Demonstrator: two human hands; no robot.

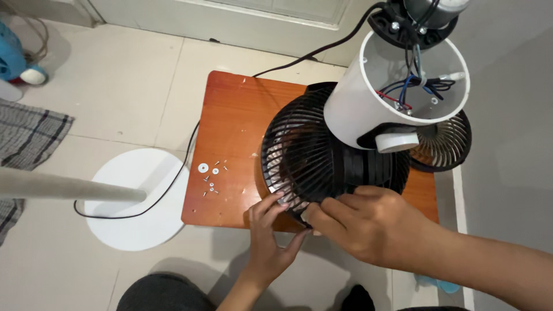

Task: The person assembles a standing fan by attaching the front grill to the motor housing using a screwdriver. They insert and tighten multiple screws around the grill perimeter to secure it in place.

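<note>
While my left hand [268, 233] and right hand [368, 222] pinch the near rim of the black fan grille [311, 155], fingers clamped on it to steady it on the desk [230, 115]; small screws [210, 175] lie left, kept aside; white motor housing [391, 98] rises beyond.

Black fan grille [308, 155] laid on a wooden board [230, 126], its near rim pinched by left hand [271, 236] and right hand [368, 222], white motor housing [368, 98] opened above, loose screws [211, 175] scattered beside, round white base [138, 198] set on tiled floor [127, 75]
</note>
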